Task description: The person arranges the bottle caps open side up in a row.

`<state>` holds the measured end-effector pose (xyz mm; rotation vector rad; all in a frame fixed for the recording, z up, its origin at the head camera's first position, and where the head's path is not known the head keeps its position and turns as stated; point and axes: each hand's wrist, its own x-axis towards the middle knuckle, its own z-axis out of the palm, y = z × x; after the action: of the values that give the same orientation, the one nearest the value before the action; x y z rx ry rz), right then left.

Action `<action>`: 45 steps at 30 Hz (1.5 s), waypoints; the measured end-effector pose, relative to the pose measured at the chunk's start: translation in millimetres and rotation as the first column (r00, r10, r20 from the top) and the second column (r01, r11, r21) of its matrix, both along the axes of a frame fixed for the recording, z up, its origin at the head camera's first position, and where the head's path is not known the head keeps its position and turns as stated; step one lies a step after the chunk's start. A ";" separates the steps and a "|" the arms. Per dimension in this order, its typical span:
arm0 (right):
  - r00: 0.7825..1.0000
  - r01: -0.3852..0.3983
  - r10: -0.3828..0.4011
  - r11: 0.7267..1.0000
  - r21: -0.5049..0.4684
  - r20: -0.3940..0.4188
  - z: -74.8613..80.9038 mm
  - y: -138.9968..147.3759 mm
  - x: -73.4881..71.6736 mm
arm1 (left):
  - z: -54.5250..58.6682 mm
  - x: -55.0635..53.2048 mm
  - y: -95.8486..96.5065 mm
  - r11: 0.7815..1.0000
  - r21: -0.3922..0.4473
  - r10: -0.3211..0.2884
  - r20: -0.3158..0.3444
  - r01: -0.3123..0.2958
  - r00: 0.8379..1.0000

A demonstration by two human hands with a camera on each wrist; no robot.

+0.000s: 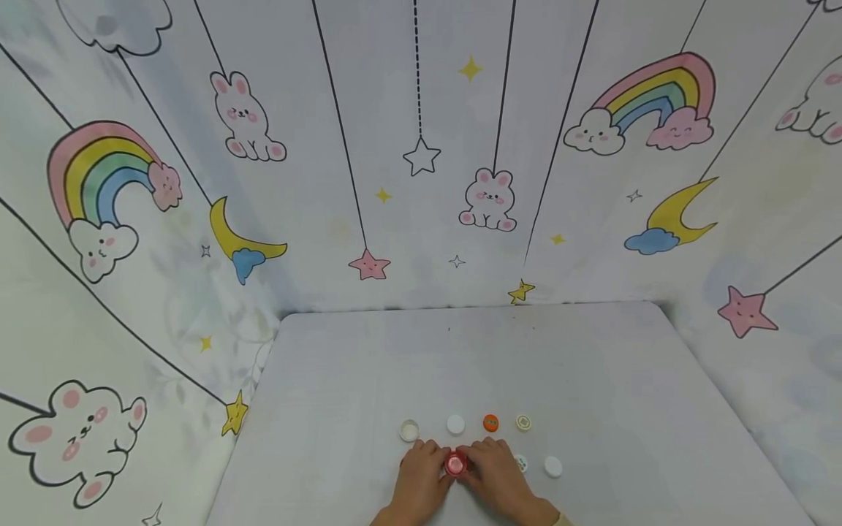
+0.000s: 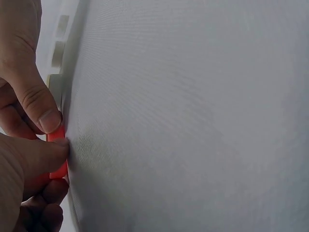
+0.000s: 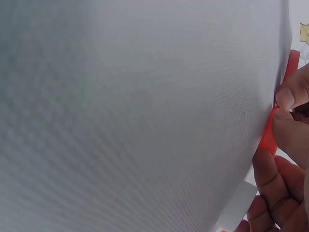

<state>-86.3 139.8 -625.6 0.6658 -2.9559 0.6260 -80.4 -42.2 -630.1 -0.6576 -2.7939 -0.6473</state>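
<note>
Together, left hand (image 1: 421,473), right hand (image 1: 493,469) pinching red cap (image 1: 455,463), discs (image 1: 456,424) near, table's far edge (image 1: 427,312) well apart

The head view looks forward and down from above the near side of a white tabletop (image 1: 362,365), far enough back to include the cartoon-printed backdrop (image 1: 375,95) beyond. The left wrist view is low and close, turned sideways: tabletop fills the right, while the left hand (image 1: 417,475) and right hand (image 1: 493,471) crowd the left edge. The right wrist view, also close and tilted, has fingers at its right edge. All three share the red cap (image 1: 455,463).
</note>
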 end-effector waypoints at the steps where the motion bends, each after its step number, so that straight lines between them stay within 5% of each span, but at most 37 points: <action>1: 1.000 0.001 -0.001 1.000 0.001 0.002 0.4 0.0 0.1 | 1.0 0.4 0.4 1.000 -0.005 0.002 0.001 -0.002 1.000; 13: 1.000 0.005 -0.005 1.000 0.014 -0.030 -2.6 -1.4 0.0 | -2.3 1.4 1.6 1.000 -0.013 0.013 -0.077 -0.014 0.997; 25: 0.999 -0.017 0.017 1.000 0.010 -0.043 7.1 0.0 -0.2 | -0.1 2.0 -1.3 0.999 -0.030 0.012 -0.046 -0.014 0.999; 36: 0.989 0.027 -0.042 0.994 -0.106 -0.144 9.8 8.1 -15.8 | 19.9 -24.5 1.6 0.998 0.009 0.069 -0.009 -0.069 0.998; 45: 0.972 0.079 -0.098 0.992 -0.095 -0.214 10.6 8.8 -27.6 | 20.6 -42.6 2.1 0.996 -0.027 0.086 0.019 -0.085 0.996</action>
<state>-113.9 148.7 -615.0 0.5530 -2.7222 0.6248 -123.0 -40.1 -609.5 -0.5353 -2.8361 -0.6056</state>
